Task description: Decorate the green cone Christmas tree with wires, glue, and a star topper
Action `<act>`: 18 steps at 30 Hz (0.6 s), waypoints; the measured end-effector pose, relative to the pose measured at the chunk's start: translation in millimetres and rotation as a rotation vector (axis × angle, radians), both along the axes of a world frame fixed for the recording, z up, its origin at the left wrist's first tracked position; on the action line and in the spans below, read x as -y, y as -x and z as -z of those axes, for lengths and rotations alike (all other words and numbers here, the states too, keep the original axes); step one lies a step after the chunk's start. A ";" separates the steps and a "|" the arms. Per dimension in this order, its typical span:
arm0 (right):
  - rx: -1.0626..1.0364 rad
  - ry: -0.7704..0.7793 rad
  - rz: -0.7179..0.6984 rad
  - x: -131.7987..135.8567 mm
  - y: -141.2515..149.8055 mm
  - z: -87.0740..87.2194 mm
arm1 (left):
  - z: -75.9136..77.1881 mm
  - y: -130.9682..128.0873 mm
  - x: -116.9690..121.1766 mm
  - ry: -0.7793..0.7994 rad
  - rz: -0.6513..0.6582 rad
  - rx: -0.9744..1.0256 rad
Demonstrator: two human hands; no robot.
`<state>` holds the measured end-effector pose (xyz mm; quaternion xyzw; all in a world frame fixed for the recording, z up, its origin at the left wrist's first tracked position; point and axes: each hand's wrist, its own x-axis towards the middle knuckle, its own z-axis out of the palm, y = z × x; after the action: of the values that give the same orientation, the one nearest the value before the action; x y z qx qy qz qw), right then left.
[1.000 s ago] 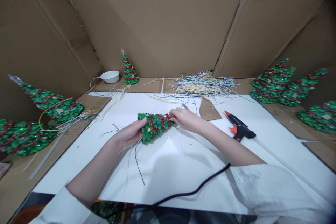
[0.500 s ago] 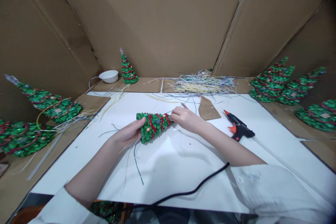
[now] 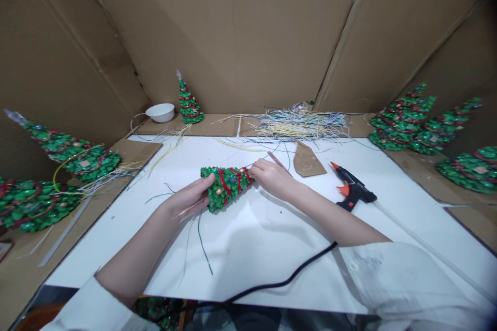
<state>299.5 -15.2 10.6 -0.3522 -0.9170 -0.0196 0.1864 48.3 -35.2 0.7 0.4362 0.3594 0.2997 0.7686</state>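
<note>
Cardboard walls (image 3: pixel 233 36) are enclosing a white surface (image 3: pixel 295 222). Near the middle, a small Christmas tree (image 3: pixel 225 191) is being held on its side, its wide base pointing left and its narrow end pointing right. The left hand (image 3: pixel 191 197) is gripping the base; the right hand (image 3: pixel 269 176) is pinching the narrow end, its fingers drawn close together and hiding the exact point of contact. A dark wire (image 3: pixel 208 261) is trailing near the base. For good results, the left hand should be supporting the tree firmly without crushing its leaves, while the right should be working lightly, in line with the tip. The wire should be hanging free, since a snag could be pulling the tree askew. To the right, a glue gun (image 3: pixel 355 186) is lying beside the right forearm (image 3: pixel 330 212); the arm should be passing clear of its nozzle (image 3: pixel 334 166), which may be hot.
</note>
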 end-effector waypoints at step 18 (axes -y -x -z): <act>-0.169 0.283 0.154 0.8 3.0 -5.4 | -3.0 -2.3 -0.1 0.009 0.000 0.024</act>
<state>296.6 -16.0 16.0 -0.4443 -0.8620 0.1252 0.2095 50.6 -35.1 3.7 0.4292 0.3515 0.3034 0.7747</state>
